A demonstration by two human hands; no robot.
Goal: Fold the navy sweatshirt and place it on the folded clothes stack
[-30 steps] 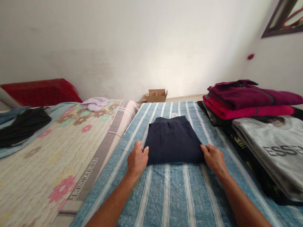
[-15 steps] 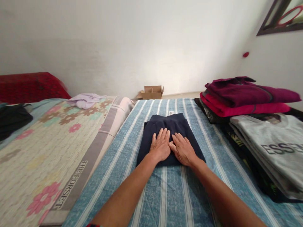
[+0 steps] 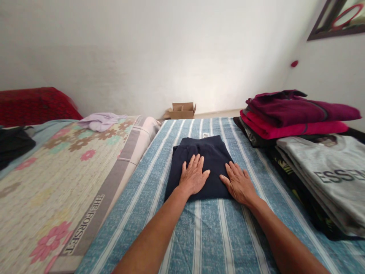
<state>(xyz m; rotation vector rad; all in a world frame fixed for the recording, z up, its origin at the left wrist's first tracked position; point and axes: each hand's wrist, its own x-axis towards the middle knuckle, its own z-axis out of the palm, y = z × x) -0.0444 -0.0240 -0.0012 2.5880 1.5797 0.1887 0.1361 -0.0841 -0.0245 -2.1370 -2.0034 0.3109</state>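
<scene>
A folded dark navy garment [image 3: 203, 152] lies on the blue striped bedsheet [image 3: 211, 236] in front of me. My left hand [image 3: 194, 176] rests flat on its near middle, fingers stretched out. My right hand [image 3: 238, 183] lies flat with spread fingers on the garment's near right corner, partly on the sheet. Neither hand holds anything.
Folded clothes are stacked at the right: a maroon top [image 3: 299, 108] over a pink one, and a grey printed T-shirt [image 3: 327, 167] nearer. A floral blanket [image 3: 62, 171] covers the left, with a lilac cloth [image 3: 99, 121], a black garment [image 3: 14, 142] and a red pillow. A cardboard box [image 3: 181, 111] sits by the wall.
My hands went from the garment's two side edges to lying flat on its middle. My right hand has since slid right to the near right corner.
</scene>
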